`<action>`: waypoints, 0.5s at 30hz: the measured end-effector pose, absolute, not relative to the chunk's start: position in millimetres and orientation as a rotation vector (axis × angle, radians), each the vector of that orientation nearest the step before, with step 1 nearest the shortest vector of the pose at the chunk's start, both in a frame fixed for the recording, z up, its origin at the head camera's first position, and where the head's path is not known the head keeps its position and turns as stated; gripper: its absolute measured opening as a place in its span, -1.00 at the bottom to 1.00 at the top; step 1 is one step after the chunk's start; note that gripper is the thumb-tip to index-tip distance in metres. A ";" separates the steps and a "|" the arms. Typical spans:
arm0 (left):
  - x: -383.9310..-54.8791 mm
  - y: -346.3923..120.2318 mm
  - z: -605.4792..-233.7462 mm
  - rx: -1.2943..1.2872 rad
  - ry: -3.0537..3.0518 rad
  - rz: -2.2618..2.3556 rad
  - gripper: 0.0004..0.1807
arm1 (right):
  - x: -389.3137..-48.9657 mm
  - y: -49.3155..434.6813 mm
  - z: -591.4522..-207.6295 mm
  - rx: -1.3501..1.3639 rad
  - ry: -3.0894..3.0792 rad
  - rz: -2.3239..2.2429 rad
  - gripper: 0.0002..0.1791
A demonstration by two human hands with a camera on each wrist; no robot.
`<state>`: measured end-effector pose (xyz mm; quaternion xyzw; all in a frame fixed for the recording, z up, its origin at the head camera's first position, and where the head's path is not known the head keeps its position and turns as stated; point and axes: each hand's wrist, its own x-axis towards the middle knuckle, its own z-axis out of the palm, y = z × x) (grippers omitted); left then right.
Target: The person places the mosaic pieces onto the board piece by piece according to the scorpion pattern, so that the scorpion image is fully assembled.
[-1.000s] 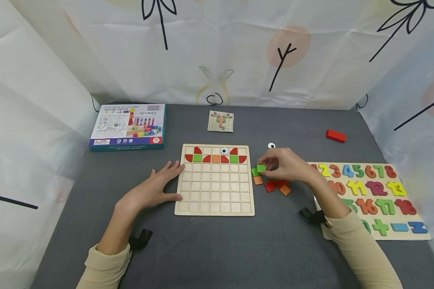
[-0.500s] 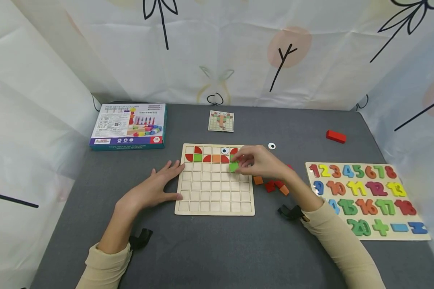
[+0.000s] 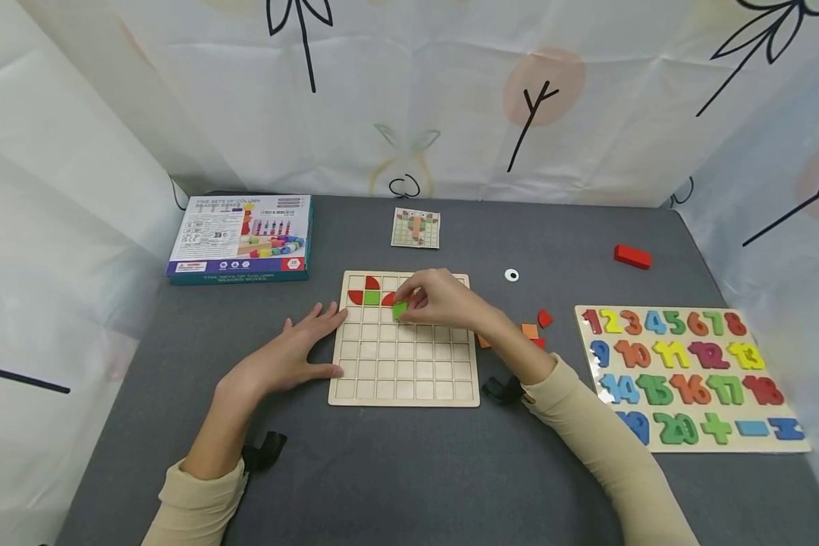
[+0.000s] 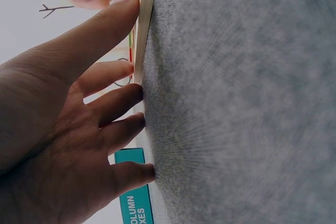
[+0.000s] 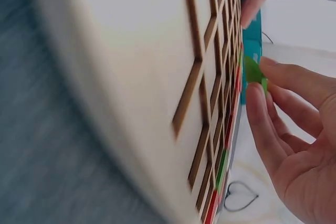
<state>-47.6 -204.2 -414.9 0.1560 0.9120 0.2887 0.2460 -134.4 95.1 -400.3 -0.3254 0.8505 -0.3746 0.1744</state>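
A wooden grid board (image 3: 404,373) lies on the grey table, with red rounded tiles (image 3: 371,283) and a green square tile (image 3: 371,298) in its far rows. My right hand (image 3: 440,297) pinches another green tile (image 3: 400,310) between thumb and fingers, over the board's upper middle. That pinched tile (image 5: 253,71) stands on edge just above the grid in the right wrist view. The spread left hand (image 3: 280,358) touches the board's left edge with thumb and index fingertip. Part of the tile rows is hidden behind the right hand.
Loose orange and red tiles (image 3: 545,318) lie right of the board, below a white eye tile (image 3: 511,275). A pattern card (image 3: 415,228) lies behind it. Around are a teal box (image 3: 239,239), a number board (image 3: 696,371) and a red block (image 3: 632,256).
My right hand has carried the green tile from the loose pile leftward over the board, to its upper middle. The left hand has stayed at the board's edge.
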 end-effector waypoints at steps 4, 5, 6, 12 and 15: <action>-47.2 -204.5 -415.3 0.430 2.491 0.788 0.08 | -135.4 81.4 -401.0 -0.963 2.427 -0.968 -0.73; -47.1 -204.4 -415.2 0.431 2.491 0.788 0.08 | -135.2 79.1 -401.0 -0.967 2.437 -0.951 -0.74; -47.1 -204.3 -415.1 0.431 2.492 0.788 0.08 | -134.9 77.1 -400.5 -0.971 2.448 -0.937 -0.75; -47.3 -204.2 -414.8 0.426 2.492 0.785 0.09 | -133.0 69.6 -397.4 -0.992 2.486 -0.879 -0.75; -47.2 -204.4 -414.9 0.424 2.492 0.786 0.09 | -133.4 68.0 -397.9 -0.990 2.477 -0.862 -0.74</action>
